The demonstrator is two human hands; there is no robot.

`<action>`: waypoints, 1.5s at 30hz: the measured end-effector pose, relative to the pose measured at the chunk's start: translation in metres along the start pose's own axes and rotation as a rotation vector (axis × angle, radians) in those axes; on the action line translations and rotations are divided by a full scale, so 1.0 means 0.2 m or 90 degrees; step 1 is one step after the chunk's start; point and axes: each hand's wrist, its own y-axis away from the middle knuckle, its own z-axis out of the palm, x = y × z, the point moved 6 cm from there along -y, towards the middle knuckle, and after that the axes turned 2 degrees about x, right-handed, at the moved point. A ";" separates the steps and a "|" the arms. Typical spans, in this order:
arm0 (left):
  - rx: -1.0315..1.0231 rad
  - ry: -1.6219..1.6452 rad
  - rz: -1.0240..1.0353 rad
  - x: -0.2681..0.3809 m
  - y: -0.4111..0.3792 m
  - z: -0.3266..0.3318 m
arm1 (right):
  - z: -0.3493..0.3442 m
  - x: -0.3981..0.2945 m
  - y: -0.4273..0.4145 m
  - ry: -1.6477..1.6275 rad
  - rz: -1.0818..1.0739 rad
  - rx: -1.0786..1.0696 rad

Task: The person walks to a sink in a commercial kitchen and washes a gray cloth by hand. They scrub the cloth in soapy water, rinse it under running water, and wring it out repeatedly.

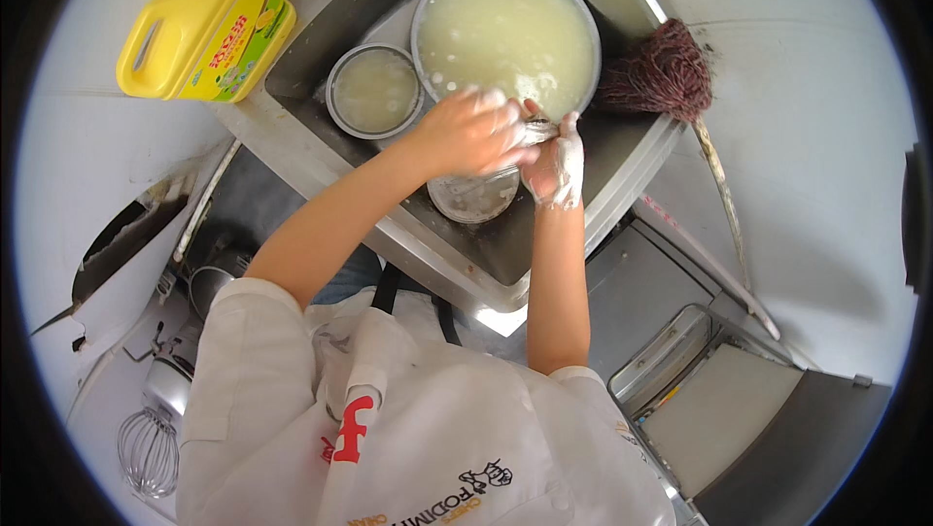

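Soap foam covers both of my hands over a stainless steel sink (423, 245). My left hand (477, 132) is blurred, its fingers curled against a small shiny greyish thing (539, 131), too unclear to name. My right hand (557, 162) has this thing between its thumb and fingers; whether the left hand grips it too is hidden. Beyond the hands, a large round metal basin (506, 30) holds cloudy, yellowish water. At its left is a smaller round metal bowl (375, 91) of cloudy water. Below the hands is a round container (474, 197) with suds, partly covered.
A yellow detergent jug (208, 30) with a pump stands at the sink's upper left. A dark red mop head (660, 74) lies over the right rim, its wooden handle (721, 191) leaning downward. A mixer with a wire whisk (148, 453) is at lower left.
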 end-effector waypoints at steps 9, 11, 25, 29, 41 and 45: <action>-0.117 0.448 -0.548 0.01 -0.06 0.05 | 0.29 -0.20 0.40 0.133 -0.175 -0.338; -0.180 0.562 -0.642 -0.02 -0.07 0.10 | 0.28 -0.23 0.46 0.110 -0.216 -0.327; -0.051 0.567 -0.489 0.10 -0.30 -0.09 | 0.24 -0.44 0.68 0.284 -0.317 -0.182; -0.204 0.478 -0.437 0.19 -0.33 -0.01 | 0.27 -0.54 0.74 0.575 -0.521 0.056; -0.225 0.479 -0.387 0.01 -0.38 -0.15 | 0.21 -0.49 0.75 0.871 -0.491 -0.101; -0.193 0.478 -0.501 -0.07 -0.38 -0.28 | 0.01 -0.57 0.67 0.824 -0.367 0.073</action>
